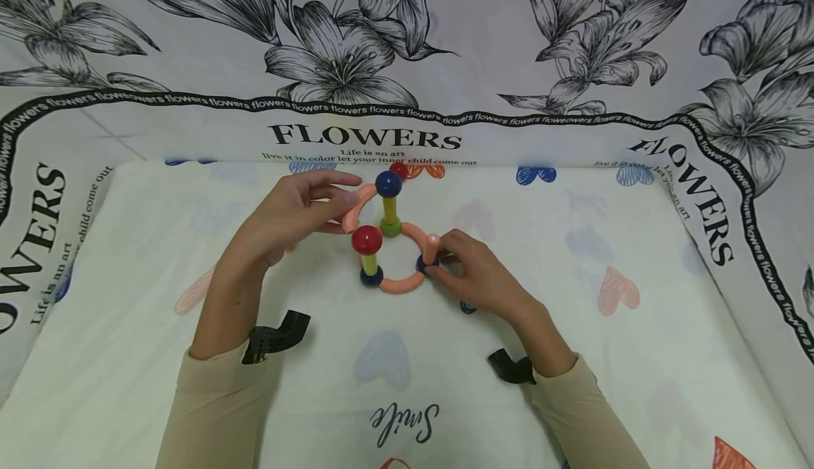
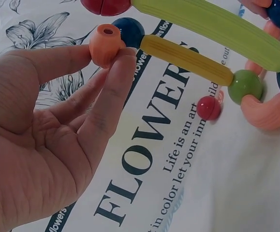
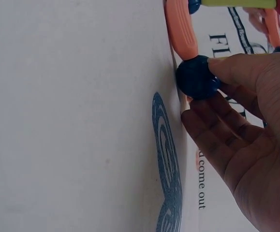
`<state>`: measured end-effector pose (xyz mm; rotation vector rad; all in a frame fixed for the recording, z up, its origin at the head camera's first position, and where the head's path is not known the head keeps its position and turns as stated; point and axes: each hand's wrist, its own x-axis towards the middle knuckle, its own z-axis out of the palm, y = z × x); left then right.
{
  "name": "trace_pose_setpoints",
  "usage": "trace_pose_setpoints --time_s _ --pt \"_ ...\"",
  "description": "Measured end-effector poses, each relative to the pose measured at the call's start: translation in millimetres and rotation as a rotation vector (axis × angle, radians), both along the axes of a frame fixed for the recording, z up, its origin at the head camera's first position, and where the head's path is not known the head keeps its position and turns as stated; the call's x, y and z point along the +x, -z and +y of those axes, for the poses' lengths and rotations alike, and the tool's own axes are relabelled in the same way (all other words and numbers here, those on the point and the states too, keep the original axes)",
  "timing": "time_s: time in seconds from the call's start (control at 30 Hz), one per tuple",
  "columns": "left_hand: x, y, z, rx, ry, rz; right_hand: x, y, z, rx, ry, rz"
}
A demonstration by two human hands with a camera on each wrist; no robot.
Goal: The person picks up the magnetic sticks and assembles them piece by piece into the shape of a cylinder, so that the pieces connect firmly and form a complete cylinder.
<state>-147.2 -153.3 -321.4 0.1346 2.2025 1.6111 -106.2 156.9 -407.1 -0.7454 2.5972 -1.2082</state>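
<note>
A ring of curved orange rods (image 1: 403, 286) and balls stands on the white cloth. From its green ball (image 1: 391, 228) rises a yellow rod (image 1: 390, 208) topped by a blue ball (image 1: 388, 183). In front, a lime rod (image 2: 212, 30) stands on a dark blue ball (image 1: 372, 277) under a red ball (image 1: 367, 240). My left hand (image 1: 295, 206) pinches a curved orange rod (image 2: 102, 47) whose far end meets the top blue ball. My right hand (image 1: 475, 271) pinches the ring's right dark blue ball (image 3: 197, 77), beside an upright orange rod (image 1: 431, 249).
A loose red ball (image 2: 209, 108) lies behind the structure. Black wrist mounts (image 1: 277, 337) stick out from both sleeves. The cloth (image 1: 534, 419) carries printed hearts and butterflies, with a flower-printed border (image 1: 572, 144) at the back.
</note>
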Motion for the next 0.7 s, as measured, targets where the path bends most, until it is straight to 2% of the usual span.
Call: trace_pose_setpoints --time_s 0.2,0.7 --pt "-0.9 0.9 1.4 0.021 0.0 -0.002 0.3 0.1 0.4 0.008 0.005 0.001" --pt "-4.8 7.4 0.6 0.067 0.055 -0.037 0.9 -0.7 -0.6 0.014 0.006 -0.001"
